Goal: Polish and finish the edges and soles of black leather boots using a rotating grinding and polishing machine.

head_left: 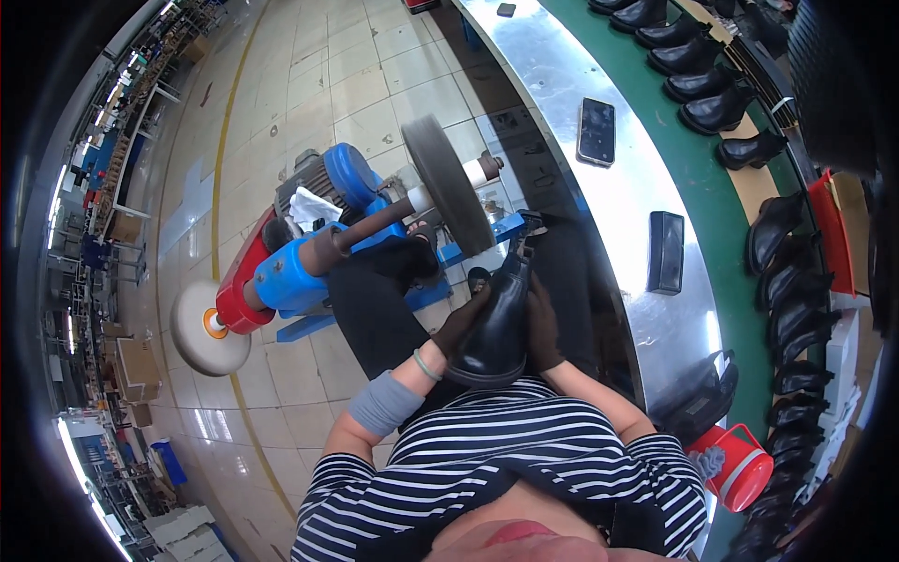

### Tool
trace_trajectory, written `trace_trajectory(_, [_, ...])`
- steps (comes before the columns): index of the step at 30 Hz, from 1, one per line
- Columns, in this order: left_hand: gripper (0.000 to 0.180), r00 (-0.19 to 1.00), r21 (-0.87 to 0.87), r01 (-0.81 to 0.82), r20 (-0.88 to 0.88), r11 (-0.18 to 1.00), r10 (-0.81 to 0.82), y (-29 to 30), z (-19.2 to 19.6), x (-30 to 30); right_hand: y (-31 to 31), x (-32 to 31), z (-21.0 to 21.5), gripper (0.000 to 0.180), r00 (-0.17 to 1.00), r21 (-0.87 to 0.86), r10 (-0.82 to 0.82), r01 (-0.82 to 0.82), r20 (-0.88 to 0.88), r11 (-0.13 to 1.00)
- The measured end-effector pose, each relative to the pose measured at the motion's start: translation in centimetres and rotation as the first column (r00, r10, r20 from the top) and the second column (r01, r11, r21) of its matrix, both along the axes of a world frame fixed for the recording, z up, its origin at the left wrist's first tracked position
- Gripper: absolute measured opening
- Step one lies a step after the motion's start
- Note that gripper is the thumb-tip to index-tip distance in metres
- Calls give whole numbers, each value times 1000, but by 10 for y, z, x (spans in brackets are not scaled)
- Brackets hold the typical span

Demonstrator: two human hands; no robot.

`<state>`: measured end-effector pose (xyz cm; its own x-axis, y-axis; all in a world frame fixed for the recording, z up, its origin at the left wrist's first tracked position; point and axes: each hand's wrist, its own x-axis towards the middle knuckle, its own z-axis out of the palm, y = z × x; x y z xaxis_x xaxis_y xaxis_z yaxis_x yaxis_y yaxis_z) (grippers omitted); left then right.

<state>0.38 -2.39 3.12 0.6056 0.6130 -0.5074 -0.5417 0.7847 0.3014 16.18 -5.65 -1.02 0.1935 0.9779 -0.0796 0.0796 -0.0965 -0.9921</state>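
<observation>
A shiny black boot (pixel 493 323) is held between my two hands, in front of my striped top, its toe toward me. My left hand (pixel 461 326), in a dark brown glove, is closed around the boot's left side. On the other side my right hand (pixel 542 323), gloved alike, grips it too. Just beyond the boot is the dark polishing wheel (pixel 448 183) of a blue and red machine (pixel 290 267); its edge looks blurred. The boot's far end lies close to the wheel's lower edge, and I cannot tell whether they touch.
A pale wheel (pixel 211 330) sits at the machine's left end. To my right runs a metal bench (pixel 655 328) with a phone (pixel 596 131) and a black block (pixel 666 251). Several black boots (pixel 698 84) line the green surface beyond. A red container (pixel 743 468) stands near my right elbow.
</observation>
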Motion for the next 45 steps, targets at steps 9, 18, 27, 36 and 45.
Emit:
trace_trajectory(9, [36, 993, 357, -68, 119, 932, 27, 53, -126, -21, 118, -14, -31, 36, 722, -249, 291, -540, -628, 804])
trace_trajectory(18, [43, 972, 523, -145, -84, 840, 220, 38, -83, -32, 148, -16, -84, 26, 787, 15, 500, -542, 361, 840])
trace_trajectory(27, [38, 839, -19, -508, 214, 861, 500, 8, -82, -13, 144, 11, -88, 55, 360, -210, 101, -725, -927, 656])
trace_trajectory(36, [28, 837, -160, -470, 232, 868, 496, 36, -99, 18, 171, 11, -172, 66, 745, -76, 289, -413, -601, 907])
trace_trajectory(45, [33, 651, 600, 139, -655, 788, 384, -24, -71, 19, 130, 24, -43, 42, 698, 45, 480, -543, -531, 839])
